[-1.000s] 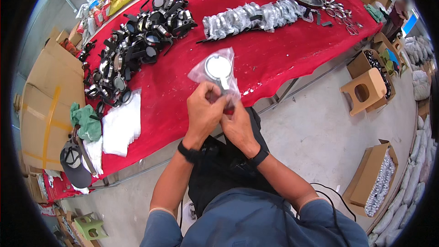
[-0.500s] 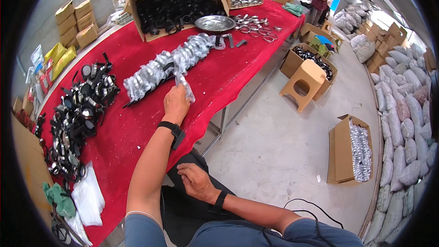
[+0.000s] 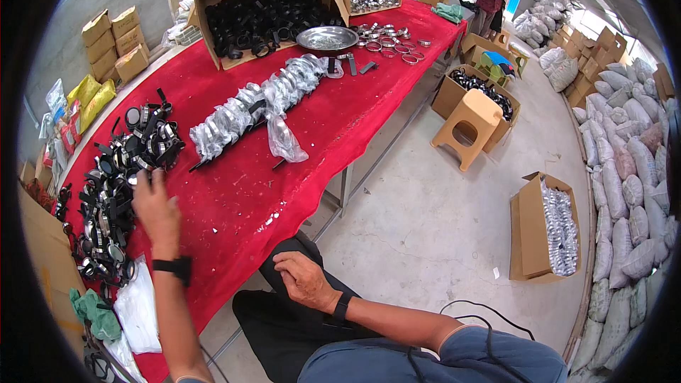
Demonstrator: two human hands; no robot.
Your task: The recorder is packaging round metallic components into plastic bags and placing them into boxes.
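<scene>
My left hand (image 3: 157, 214) reaches over the red-covered table, fingers stretched out and slightly apart, at the right edge of a pile of black-strapped, silver-rimmed round pieces (image 3: 106, 202). Nothing shows in its grasp; part of the fingers is blurred. My right hand (image 3: 306, 280) rests on my dark-trousered leg, empty, its fingers loosely bent and apart. Beyond the left hand, a row of similar pieces in clear plastic sleeves (image 3: 227, 120) runs diagonally across the table. One sleeved piece (image 3: 285, 143) sticks out of the row toward me.
White plastic sleeves (image 3: 138, 305) and a green cloth (image 3: 96, 315) lie at the near left. Farther back stand a carton of black rings (image 3: 273, 21), a metal dish (image 3: 327, 39) and silver rings (image 3: 394, 44). A tan stool (image 3: 468, 128) and an open carton (image 3: 528, 230) stand on the floor.
My left hand has let go of the sleeved piece at the row and swung left to the pile. The piece stays lying there. My right hand has not moved.
</scene>
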